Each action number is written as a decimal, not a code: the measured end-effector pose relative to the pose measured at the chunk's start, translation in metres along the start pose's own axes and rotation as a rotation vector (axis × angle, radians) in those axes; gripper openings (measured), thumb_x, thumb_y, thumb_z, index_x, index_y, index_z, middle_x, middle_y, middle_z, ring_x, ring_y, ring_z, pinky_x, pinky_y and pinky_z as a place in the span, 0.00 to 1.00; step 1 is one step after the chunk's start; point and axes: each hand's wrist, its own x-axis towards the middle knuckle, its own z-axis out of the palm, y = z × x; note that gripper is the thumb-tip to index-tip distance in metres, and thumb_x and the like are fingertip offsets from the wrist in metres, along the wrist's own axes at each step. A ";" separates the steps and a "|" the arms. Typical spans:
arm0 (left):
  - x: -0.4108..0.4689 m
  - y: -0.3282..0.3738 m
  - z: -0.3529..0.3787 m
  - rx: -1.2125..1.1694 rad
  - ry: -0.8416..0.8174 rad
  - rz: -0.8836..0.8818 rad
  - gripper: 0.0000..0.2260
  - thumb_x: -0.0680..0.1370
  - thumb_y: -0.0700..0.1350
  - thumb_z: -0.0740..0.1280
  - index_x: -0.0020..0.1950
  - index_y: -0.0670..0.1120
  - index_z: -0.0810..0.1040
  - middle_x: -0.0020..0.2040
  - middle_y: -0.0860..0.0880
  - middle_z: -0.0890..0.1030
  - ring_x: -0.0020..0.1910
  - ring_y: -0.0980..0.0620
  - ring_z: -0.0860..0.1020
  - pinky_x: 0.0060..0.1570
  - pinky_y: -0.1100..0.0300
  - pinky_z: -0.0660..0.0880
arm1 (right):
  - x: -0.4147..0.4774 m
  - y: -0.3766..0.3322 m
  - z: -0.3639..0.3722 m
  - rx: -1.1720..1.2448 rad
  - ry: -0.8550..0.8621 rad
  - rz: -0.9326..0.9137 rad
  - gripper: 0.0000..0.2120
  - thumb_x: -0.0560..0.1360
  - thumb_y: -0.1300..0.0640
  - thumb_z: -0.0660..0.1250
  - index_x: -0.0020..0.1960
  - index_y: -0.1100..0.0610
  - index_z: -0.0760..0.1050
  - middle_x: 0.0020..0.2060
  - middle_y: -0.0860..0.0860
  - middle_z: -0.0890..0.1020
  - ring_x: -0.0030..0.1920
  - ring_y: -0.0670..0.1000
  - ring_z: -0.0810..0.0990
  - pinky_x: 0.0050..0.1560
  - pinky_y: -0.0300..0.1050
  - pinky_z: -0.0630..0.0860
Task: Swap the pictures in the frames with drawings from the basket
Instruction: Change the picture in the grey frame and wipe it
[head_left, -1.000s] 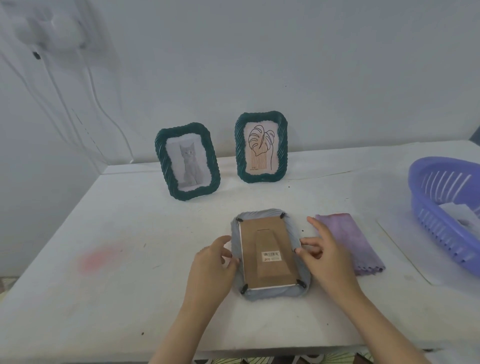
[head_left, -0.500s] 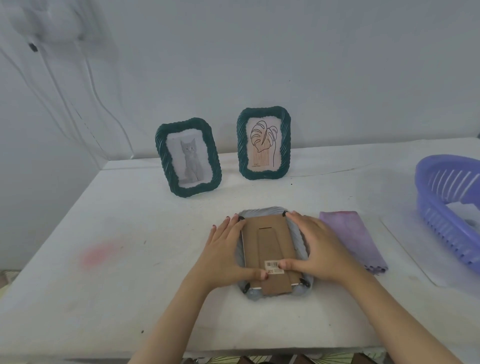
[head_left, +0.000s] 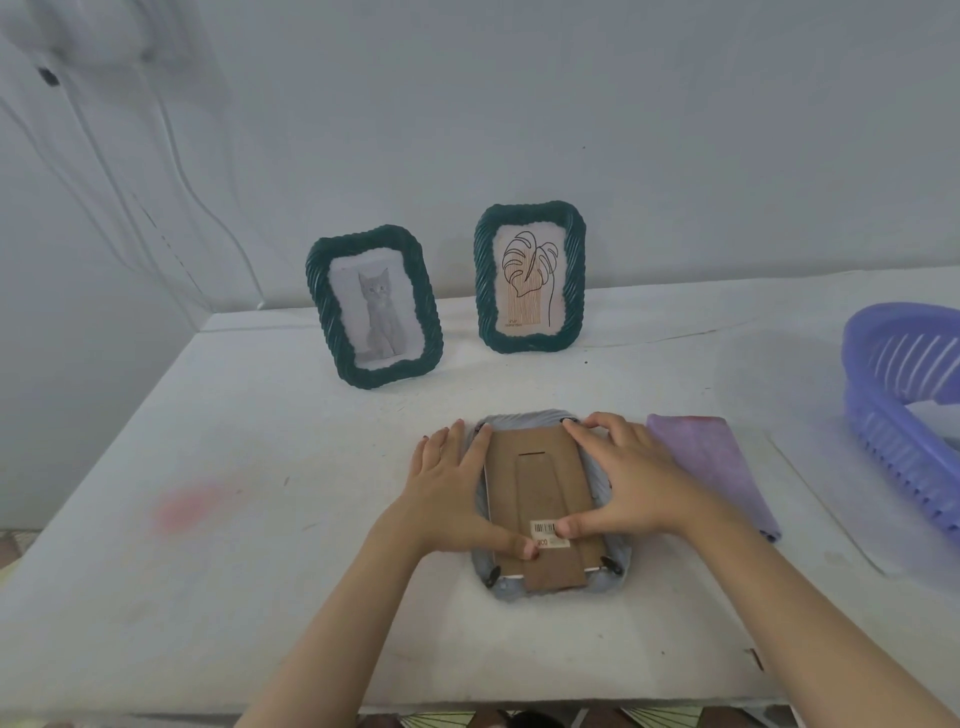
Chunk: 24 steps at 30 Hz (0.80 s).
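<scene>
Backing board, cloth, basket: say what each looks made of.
Backing board: likely cardboard or thin fibreboard, matte brown, with a cut-out stand flap. Cloth: soft woven or microfibre fabric, matte purple, folded flat. Basket: moulded plastic, slightly glossy lilac, with slotted walls.

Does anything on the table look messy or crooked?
A pink smudge stains the table on the left. The cat frame stands crooked, while the leaf frame beside it stands straight. The grey frame lies face down under the left hand and right hand, likely on purpose.
</scene>
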 end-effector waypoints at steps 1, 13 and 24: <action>0.002 0.001 -0.002 0.009 -0.020 -0.015 0.60 0.58 0.72 0.70 0.75 0.53 0.34 0.76 0.46 0.34 0.73 0.46 0.31 0.71 0.49 0.32 | 0.001 -0.002 -0.001 -0.012 -0.013 0.007 0.56 0.58 0.28 0.69 0.75 0.47 0.45 0.72 0.46 0.51 0.71 0.52 0.52 0.70 0.48 0.55; -0.019 -0.002 0.026 -0.228 0.251 0.170 0.41 0.66 0.70 0.61 0.74 0.61 0.49 0.77 0.53 0.42 0.75 0.53 0.39 0.72 0.55 0.40 | -0.027 -0.002 0.015 0.220 0.155 -0.084 0.39 0.66 0.35 0.67 0.72 0.38 0.54 0.74 0.44 0.49 0.74 0.47 0.48 0.73 0.49 0.53; -0.064 -0.011 0.051 -0.524 0.369 0.212 0.17 0.63 0.55 0.76 0.50 0.60 0.79 0.65 0.64 0.71 0.69 0.68 0.61 0.64 0.78 0.55 | -0.088 0.013 0.050 0.430 0.294 -0.110 0.20 0.64 0.39 0.71 0.55 0.35 0.73 0.68 0.30 0.62 0.68 0.31 0.59 0.63 0.28 0.54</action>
